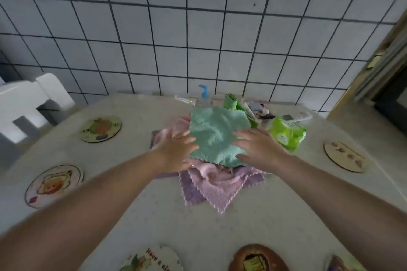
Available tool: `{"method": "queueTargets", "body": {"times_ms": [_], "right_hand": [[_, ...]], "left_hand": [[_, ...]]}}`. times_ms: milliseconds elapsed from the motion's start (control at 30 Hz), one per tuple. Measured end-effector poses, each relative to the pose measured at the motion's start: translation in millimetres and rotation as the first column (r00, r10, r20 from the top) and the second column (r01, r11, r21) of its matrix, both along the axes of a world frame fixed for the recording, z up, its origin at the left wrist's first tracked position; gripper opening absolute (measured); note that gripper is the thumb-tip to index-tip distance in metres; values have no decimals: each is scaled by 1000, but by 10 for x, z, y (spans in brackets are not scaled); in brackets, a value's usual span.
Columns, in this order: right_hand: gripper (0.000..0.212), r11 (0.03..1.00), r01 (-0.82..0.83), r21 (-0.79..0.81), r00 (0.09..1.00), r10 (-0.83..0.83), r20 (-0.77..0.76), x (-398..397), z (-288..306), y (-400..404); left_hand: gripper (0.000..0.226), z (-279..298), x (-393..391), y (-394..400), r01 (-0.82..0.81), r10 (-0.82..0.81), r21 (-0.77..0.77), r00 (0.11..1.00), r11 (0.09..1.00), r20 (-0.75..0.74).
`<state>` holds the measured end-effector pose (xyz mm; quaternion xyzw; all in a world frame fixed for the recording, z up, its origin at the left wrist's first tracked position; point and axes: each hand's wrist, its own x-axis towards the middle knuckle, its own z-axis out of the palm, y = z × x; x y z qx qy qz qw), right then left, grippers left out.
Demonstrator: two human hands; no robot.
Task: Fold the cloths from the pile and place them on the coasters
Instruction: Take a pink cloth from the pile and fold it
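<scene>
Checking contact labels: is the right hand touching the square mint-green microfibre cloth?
Touching. The head view shows the right hand lying flat on the square mint-green microfibre cloth, its fingers overlapping the cloth's right edge.

Both your bare forearms reach forward from the bottom corners and converge toward the middle. Your left hand (176, 152) is palm down, fingers spread and nearly straight. Your right hand (258, 148) mirrors it, palm down, fingers splayed, thumb pointing inward.
</scene>
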<state>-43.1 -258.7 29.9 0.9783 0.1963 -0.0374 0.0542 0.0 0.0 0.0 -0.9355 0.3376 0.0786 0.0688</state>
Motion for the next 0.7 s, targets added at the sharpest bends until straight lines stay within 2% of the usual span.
{"method": "queueTargets", "body": {"times_ms": [100,200,267,467,700], "right_hand": [[40,1000,14,-6,994,-14,-109,32,-385,-35],[34,994,100,-48,962,-109,-250,46,-765,-88],[35,986,132,-100,945,-155,-288,72,-885,-108],[36,985,170,-36,936,-172,-308,180,-1158,-163],[53,967,254,18,936,-241,-257,238,-1310,-188]], "left_hand": [[50,-281,-3,-78,-32,36,40,994,999,-104],[39,-558,30,-121,-56,50,-29,986,998,-157],[41,-685,108,-126,-67,55,-63,983,996,-177],[57,-970,258,-144,-114,100,-57,975,992,-200],[65,-1112,267,-77,-168,129,-170,967,971,-218]]}}
